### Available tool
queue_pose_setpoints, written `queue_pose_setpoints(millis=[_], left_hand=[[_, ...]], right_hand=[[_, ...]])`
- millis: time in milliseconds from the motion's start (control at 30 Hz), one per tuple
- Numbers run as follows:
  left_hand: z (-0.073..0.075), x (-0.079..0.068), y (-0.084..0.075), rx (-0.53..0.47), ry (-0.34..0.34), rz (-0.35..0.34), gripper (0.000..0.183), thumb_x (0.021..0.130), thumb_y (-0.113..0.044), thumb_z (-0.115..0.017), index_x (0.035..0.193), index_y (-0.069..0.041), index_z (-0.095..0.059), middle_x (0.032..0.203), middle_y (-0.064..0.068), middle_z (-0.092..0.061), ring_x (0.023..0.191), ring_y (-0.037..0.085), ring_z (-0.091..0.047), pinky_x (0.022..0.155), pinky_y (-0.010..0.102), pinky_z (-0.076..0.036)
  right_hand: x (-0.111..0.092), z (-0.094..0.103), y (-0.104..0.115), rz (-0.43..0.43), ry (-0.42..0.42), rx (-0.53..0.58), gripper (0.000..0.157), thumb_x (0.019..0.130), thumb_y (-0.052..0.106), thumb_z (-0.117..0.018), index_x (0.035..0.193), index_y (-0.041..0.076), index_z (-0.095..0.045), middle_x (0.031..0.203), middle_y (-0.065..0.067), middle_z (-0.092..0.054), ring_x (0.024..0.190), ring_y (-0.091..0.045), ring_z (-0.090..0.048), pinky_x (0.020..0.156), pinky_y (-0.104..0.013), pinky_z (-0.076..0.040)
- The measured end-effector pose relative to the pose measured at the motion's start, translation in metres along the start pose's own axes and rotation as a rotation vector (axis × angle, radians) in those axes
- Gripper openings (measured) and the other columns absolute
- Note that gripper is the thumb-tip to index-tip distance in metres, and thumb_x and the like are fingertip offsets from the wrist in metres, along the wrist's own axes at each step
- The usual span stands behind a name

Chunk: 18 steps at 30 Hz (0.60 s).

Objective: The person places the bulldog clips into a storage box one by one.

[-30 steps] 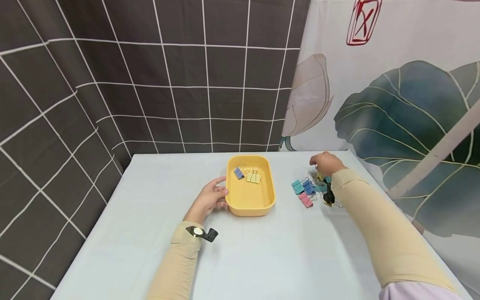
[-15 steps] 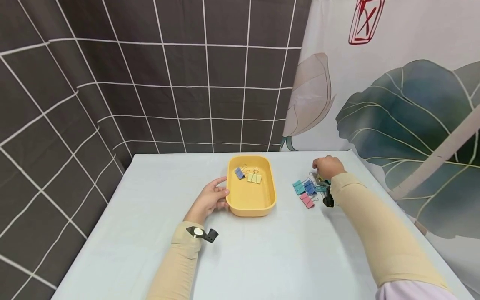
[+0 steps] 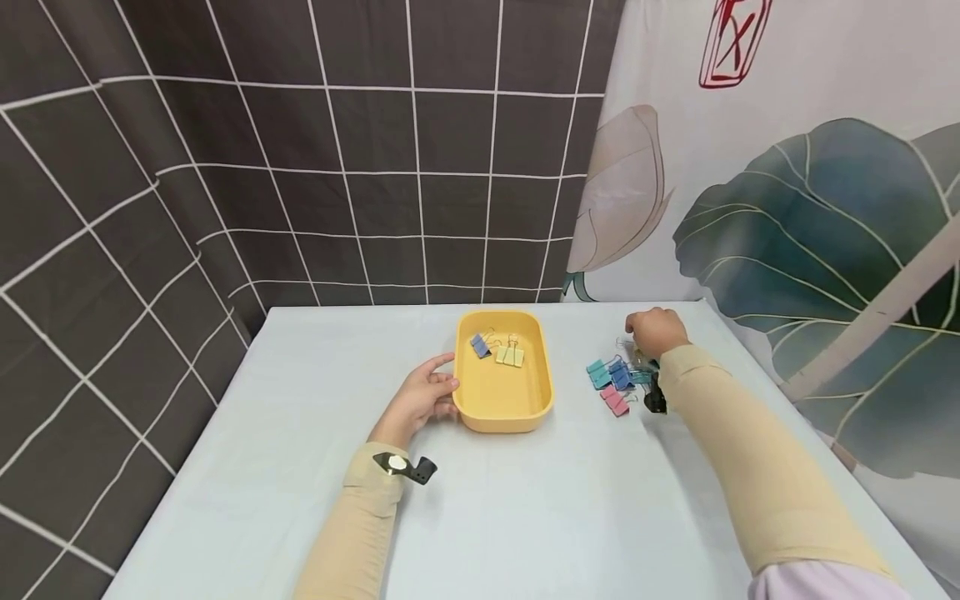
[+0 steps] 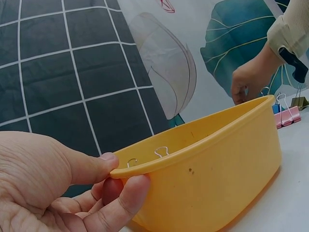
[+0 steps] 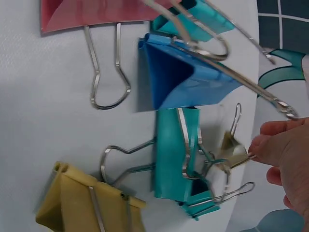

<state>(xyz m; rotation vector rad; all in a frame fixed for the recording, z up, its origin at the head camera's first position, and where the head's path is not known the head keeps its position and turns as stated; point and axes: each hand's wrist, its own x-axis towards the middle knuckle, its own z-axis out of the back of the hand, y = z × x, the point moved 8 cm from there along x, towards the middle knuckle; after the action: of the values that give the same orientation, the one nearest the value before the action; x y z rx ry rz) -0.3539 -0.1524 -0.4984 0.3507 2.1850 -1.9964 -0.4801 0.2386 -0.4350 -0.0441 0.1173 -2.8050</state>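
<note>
In the left wrist view, my left hand point(image 4: 63, 181) pinches the rim of a yellow plastic bin point(image 4: 212, 169) between thumb and fingers. Inside the bin, seen from the head, lie a blue-purple binder clip point(image 3: 480, 346) and a pale yellow binder clip point(image 3: 510, 357). My right hand point(image 3: 657, 332) is over the clip pile to the right. The right wrist view shows its thumb and fingertips pinching the wire handle of a small yellow binder clip point(image 5: 231, 147). Close by lie teal point(image 5: 176, 154), blue point(image 5: 188, 72) and pink point(image 5: 96, 12) binder clips.
Another yellow binder clip point(image 5: 82, 198) lies near the bottom of the right wrist view. A white table point(image 3: 300, 367) carries everything. A dark gridded curtain point(image 3: 375, 208) and a leaf-patterned curtain point(image 3: 825, 250) stand behind it.
Over the last second my right hand has shifted slightly right and down at the clip pile, then nearly stilled. My left hand keeps its grip on the bin.
</note>
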Motion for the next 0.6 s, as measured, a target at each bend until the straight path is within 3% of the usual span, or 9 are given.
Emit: queue_pose_setpoints(millis=[367,600], left_hand=[[-0.001,-0.001,-0.001,0.000,0.001,0.004,0.059,0.098,0.000,-0.062,0.151,-0.018,-0.046,0.118,0.022,-0.060,0.075,0.020,-0.067,0.060,0.029,-0.063],[0.000,-0.002,-0.001,-0.016,0.008,-0.004,0.059,0.097,0.001,-0.062,0.151,-0.018,-0.047,0.115,0.021,-0.061,0.072,0.018,-0.067,0.059,0.028,-0.063]], right_hand=[[0.004,0.016,0.007,0.011,-0.014,-0.011,0.020,0.094,0.008,-0.072,0.113,0.003,-0.073,0.101,-0.013,-0.074,0.096,-0.037,-0.064,0.098,-0.061,-0.049],[0.005,0.033,0.025,0.051,-0.039,-0.032,0.020,0.093,0.008,-0.073,0.111,0.002,-0.074,0.098,-0.012,-0.075,0.095,-0.035,-0.065,0.094,-0.057,-0.052]])
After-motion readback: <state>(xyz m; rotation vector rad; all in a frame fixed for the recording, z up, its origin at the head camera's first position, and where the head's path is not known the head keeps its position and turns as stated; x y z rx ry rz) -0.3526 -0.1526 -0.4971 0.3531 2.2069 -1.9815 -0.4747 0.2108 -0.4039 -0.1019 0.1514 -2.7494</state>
